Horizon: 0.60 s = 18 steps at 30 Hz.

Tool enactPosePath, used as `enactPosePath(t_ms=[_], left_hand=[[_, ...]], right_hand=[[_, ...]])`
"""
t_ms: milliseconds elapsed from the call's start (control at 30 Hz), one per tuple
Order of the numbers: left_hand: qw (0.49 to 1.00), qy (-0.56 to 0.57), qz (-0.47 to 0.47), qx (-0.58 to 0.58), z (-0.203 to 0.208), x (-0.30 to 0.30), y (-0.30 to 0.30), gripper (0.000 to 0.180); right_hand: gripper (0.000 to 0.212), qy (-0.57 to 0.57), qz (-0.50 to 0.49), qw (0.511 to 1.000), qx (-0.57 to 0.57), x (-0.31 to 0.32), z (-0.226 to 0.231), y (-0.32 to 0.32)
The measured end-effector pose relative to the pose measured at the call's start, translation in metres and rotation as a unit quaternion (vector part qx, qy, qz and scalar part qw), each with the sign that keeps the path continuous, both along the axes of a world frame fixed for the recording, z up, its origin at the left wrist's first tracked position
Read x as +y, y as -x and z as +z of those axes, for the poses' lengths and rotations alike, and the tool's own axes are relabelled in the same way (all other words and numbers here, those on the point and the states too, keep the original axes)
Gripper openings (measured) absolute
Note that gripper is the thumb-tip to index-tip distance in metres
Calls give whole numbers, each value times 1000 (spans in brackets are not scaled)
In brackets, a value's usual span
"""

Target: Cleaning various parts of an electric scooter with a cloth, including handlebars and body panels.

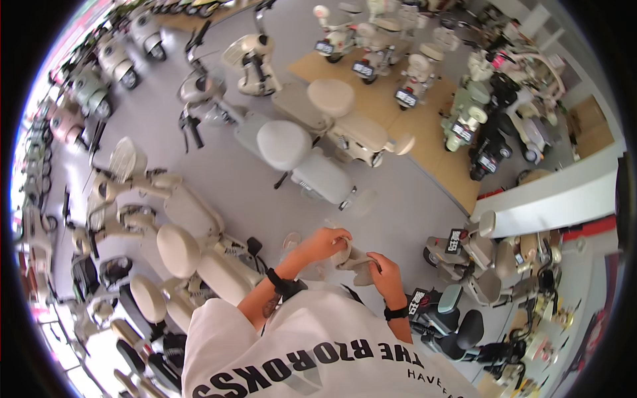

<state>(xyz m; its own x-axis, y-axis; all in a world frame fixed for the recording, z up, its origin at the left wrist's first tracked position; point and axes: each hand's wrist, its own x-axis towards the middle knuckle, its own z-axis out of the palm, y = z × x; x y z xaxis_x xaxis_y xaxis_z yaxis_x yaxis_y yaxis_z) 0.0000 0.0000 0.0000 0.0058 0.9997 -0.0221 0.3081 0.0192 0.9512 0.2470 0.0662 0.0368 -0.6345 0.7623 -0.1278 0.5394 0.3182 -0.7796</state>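
Observation:
A beige-grey cloth point(355, 263) is stretched in front of my body between both hands. My left hand point(328, 243) is closed on its upper left end, fingers curled over the fabric. At the other end, my right hand point(385, 273) pinches the cloth between thumb and fingers. The cloth hangs bunched and slightly twisted, touching nothing but my hands. Just beyond them stands a pale grey electric scooter point(322, 178) with a round-edged seat, its rear end nearest to me.
Left of me stands a beige scooter point(229, 268); another beige scooter point(358, 129) is beyond the grey one. Several scooters stand on a wooden platform point(431, 166) at the far right. More dark and beige scooters point(458, 312) are close on my right. Rows of scooters point(86, 89) line the far left.

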Motion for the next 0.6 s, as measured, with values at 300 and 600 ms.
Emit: enactPosePath(t_ms=[300, 600], left_hand=[[935, 258, 132, 202, -111, -194, 44, 26], [947, 220, 174, 155, -127, -232, 59, 28]], right_hand=[[22, 2, 103, 995, -1, -35, -17, 13], [22, 45, 174, 984, 5, -79, -45, 19]])
